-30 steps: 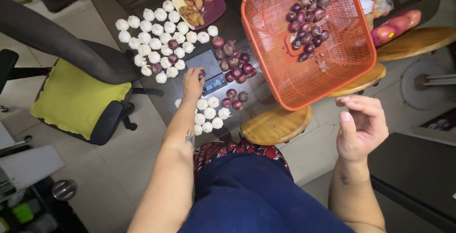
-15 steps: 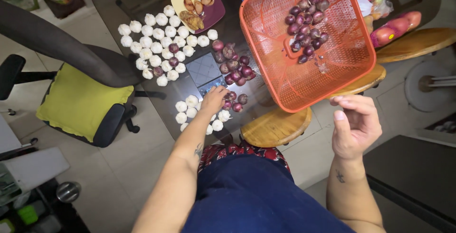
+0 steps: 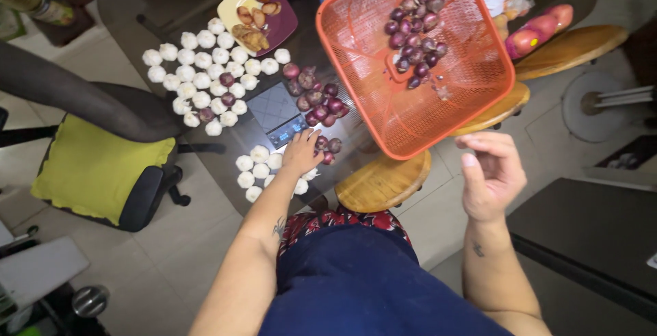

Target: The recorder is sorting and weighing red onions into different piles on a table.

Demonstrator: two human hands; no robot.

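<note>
Resting flat with fingers spread, the left hand (image 3: 301, 152) touches the small near group of garlic bulbs (image 3: 259, 168) on the dark table (image 3: 226, 151), just beside some red onions (image 3: 316, 96). Right hand (image 3: 490, 175) hangs open and empty, near the orange basket (image 3: 410, 113) at right.
</note>
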